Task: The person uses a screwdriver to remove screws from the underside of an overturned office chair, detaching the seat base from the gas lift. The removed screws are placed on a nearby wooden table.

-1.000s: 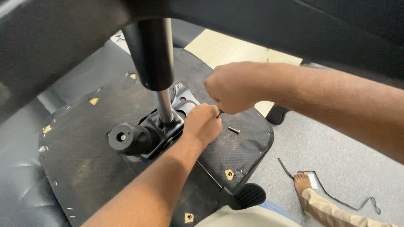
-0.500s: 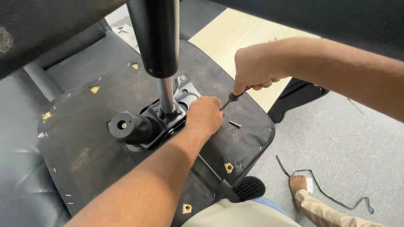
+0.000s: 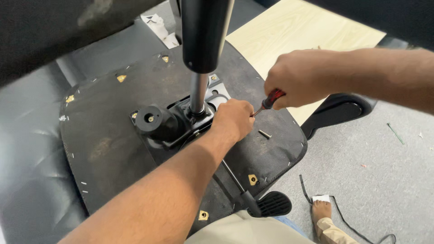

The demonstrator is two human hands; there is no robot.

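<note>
Red-and-black screwdriver [image 3: 270, 100] sits pinched in the right hand [image 3: 302, 77]'s grip; left hand [image 3: 233, 119]'s grip presses closed on the metal mechanism [image 3: 181, 124].

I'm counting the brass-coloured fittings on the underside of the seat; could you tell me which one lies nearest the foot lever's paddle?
The brass fitting just above the black paddle, by the seat's right edge; the others lie further off.
</note>
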